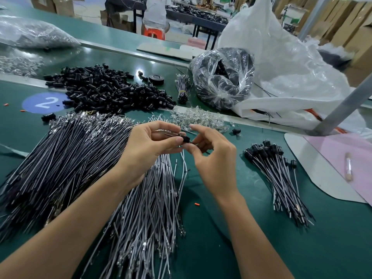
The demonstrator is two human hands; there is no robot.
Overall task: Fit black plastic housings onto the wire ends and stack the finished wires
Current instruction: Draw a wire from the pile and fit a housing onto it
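Above the middle of the green table my left hand (150, 147) pinches a small black housing (186, 139) between thumb and fingers. My right hand (211, 158) pinches a thin wire (201, 147) right at the housing. A big heap of loose black housings (104, 89) lies at the back left. Bare black wires (60, 162) fan out on the left, grey-white ones (153, 208) lie under my hands. A stack of finished wires (275, 174) with housings on their ends lies to the right.
Clear small parts (199, 117) lie just behind my hands. A tied wire bundle (182, 88), a tape roll (156, 78), a clear bag of black parts (221, 77) and a large white bag (291, 77) stand at the back. A grey post (342, 105) and pink sheet (342, 156) are right.
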